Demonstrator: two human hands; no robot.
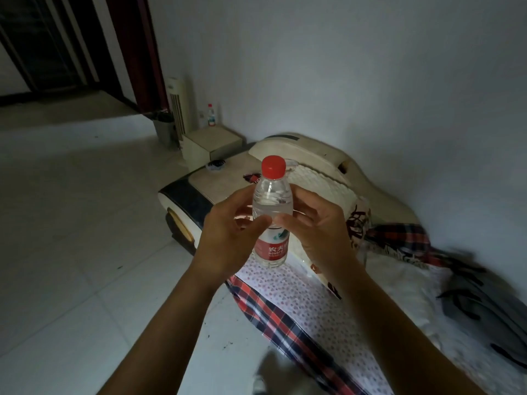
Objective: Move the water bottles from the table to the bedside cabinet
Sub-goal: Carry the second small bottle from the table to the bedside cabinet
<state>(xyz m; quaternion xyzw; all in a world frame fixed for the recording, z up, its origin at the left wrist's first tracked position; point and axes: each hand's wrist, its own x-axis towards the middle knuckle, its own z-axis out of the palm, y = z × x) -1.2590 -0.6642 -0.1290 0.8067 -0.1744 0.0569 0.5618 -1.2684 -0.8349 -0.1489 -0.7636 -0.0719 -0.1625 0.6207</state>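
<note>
A clear water bottle [272, 206] with a red cap and red label is held upright in mid-air, in the centre of view. My left hand [228, 238] grips its left side and my right hand [316, 232] grips its right side, fingertips meeting around its middle. Further back, a cream bedside cabinet [211, 145] stands against the wall beside the bed's head. A second red-capped water bottle [211, 115] stands upright at its far edge by the wall.
A bed with a cream headboard [310, 163], plaid sheet [285, 317] and dotted cloth fills the right side. A tower fan [176, 109] and a bin [164, 126] stand left of the cabinet. Pale tiled floor [71, 223] spreads to the left.
</note>
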